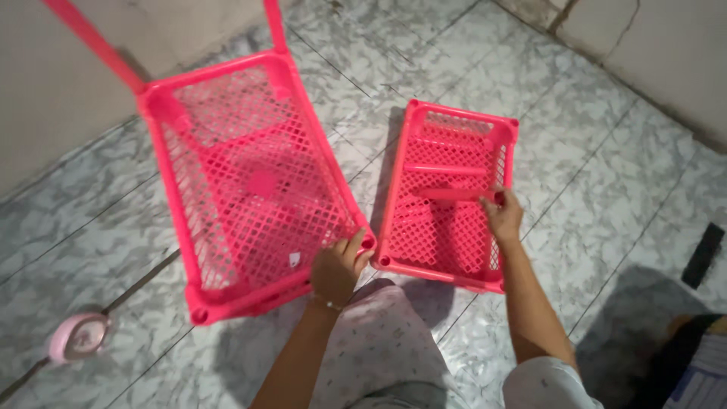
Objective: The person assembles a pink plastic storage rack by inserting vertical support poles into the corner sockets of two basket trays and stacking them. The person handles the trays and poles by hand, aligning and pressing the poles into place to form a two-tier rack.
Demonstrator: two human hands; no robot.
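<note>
The left hand (338,266) is gripping the near corner of the larger pink lattice shelf tray (250,182), fingers curled over its rim. The right hand (503,214) is pinching a loose pink post (448,194) inside the smaller tray (447,197) (both on the marble floor (575,151)). Holding the larger tray's corner steady is probably wise while lifting the post out level.

Both arms are bare to the elbow — no sleeves show. The left hand (338,266) wears a thin bracelet at the wrist; the right hand (503,216) is bare. Legs wear pale, finely speckled cloth — loose.
</note>
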